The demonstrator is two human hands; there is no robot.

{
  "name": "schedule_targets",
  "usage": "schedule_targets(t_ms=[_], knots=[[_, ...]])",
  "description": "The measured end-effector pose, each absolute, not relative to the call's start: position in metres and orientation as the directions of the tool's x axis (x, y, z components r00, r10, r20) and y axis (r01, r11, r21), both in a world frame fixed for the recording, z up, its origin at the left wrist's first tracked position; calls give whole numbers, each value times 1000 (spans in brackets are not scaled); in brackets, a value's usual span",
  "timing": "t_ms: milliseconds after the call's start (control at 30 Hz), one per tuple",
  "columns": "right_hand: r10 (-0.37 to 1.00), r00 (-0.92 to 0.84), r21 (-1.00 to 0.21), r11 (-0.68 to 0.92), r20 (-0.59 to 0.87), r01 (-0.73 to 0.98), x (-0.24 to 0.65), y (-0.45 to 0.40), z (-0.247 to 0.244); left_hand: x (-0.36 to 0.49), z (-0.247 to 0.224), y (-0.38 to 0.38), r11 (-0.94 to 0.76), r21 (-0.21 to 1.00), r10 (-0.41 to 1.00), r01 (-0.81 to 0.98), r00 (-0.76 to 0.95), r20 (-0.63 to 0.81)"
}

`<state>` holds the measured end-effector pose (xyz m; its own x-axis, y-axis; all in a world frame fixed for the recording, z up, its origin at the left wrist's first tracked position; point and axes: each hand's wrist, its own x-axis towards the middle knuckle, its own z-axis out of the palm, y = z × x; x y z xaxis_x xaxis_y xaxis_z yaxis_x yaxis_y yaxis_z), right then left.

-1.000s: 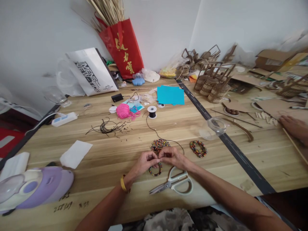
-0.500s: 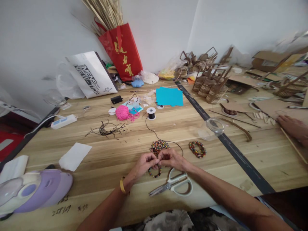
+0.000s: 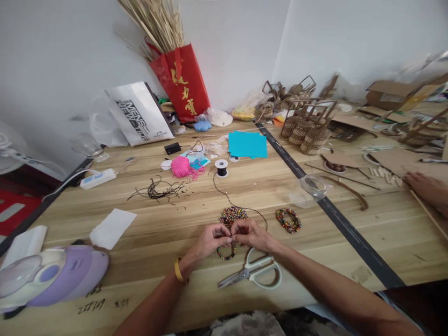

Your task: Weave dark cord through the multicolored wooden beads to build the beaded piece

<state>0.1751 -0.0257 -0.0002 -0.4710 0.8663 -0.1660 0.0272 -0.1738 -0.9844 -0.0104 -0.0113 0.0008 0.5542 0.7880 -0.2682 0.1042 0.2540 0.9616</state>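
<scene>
Bracelet (image 3: 227, 257): small loop of multicol. beads, head view, low centre, at the fingertips, btw bead pile & scissors; can't tell if its low edge touches the tabletop.
Bracelet axis: roughly round, so no clear long axis; looks a bit wider L–R. Closed curve points twd the wearer, top end twd the fingers, part hidden there.
L hand (image 3: 209, 240): thumb & fingers drawn in narrow, tips on top end of bracelet; bead or cord btw them too small to tell.
R hand (image 3: 254, 234): same, pinched narrow on top end, tips meeting the L ones.
Wrist: yellow band (image 3: 178, 270) on L arm.
Scissors (image 3: 248, 271): on tabletop (image 3: 182, 298), just below R hand; blades point L & slightly twd wearer, handles R, partly under the forearm.
Bead pile (image 3: 234, 214): loose, just beyond both hands.
Bead rings (image 3: 296, 227): stacked together, R of R hand, apart from it.
Spool (image 3: 221, 169): upright, black thread, well beyond pile; cord (image 3: 226, 194) runs from it past the pile, down twd R hand.
Cord scraps (image 3: 159, 190): tangled, L of spool, w/ tiny cut bits.
Yarn (image 3: 181, 167): pink ball, L of spool.
Paper (image 3: 248, 144): blue sheets, behind spool, to its R.
Co-worker's hand (image 3: 425, 186): far R edge, resting by cardboard (image 3: 413, 161).
</scene>
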Motion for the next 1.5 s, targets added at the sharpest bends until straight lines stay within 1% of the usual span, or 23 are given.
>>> schedule_targets(t_ms=[100, 233, 400, 600, 733, 1033, 1100, 1300, 1400, 1500], knots=[[874, -456, -984, -177, -170, 27, 174, -25, -2, -11, 2, -11, 247, 963, 790, 109, 552, -265], [897, -415, -984, -174, -150, -22, 171, -27, -3, -10, 3, -11, 231, 966, 803, 115, 538, -256], [928, -361, -993, -110, -90, -36, 168, -30, -4, -10, 1, -11, 255, 963, 820, 88, 508, -264], [953, -303, -1000, 13, 11, 3, 167, -33, -9, -10, 5, -11, 306, 949, 815, 72, 495, -301], [955, -294, -997, 62, 44, 50, 167, -35, -11, -10, 7, -10, 300, 952, 816, 65, 499, -291], [963, -256, -976, 135, 89, 168, 166, -40, -12, -10, 8, -11, 361, 932, 803, 21, 502, -322], [957, -260, -966, 178, 126, 186, 166, -41, -13, -10, 8, -11, 365, 931, 797, 2, 516, -313], [902, -305, -890, 386, 307, 244, 168, -41, -8, -10, 5, -12, 378, 925, 798, -29, 517, -309], [906, -290, -891, 382, 308, 247, 167, -41, -8, -11, 5, -12, 384, 923, 803, -39, 508, -312], [936, -268, -932, 289, 228, 217, 167, -41, -10, -11, 5, -12, 369, 928, 810, -46, 506, -297]])
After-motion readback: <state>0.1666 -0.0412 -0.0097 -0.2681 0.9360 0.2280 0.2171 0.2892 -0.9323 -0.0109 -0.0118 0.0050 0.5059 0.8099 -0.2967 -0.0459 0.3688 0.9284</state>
